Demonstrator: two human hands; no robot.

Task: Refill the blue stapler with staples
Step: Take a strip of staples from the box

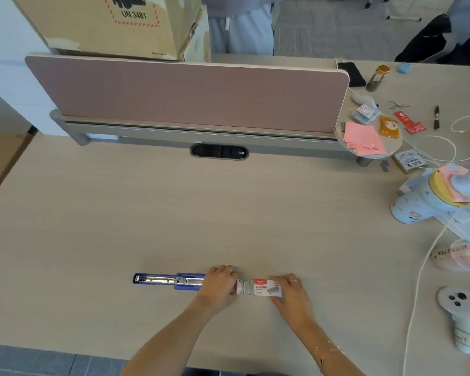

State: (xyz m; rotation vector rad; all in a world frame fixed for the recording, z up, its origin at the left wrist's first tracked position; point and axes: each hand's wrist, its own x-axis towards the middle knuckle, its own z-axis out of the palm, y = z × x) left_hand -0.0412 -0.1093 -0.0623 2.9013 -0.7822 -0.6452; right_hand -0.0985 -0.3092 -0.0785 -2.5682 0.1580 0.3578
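Note:
The blue stapler [168,280] lies flat on the desk, folded fully open, with its metal staple channel facing up. Right of it sits a small red and white staple box [263,287], its inner tray slid out to the left with strips of staples showing. My left hand [219,284] rests over the stapler's right end and its fingers pinch the tray's left end. My right hand [289,290] grips the box's right end. Both hands touch the box.
A pink desk divider [187,93] stands at the back with a cable port [219,152] below it. Along the right lie a white cable [418,280], a white controller [457,316], a patterned bottle [429,199], pink notes [364,138] and small clutter.

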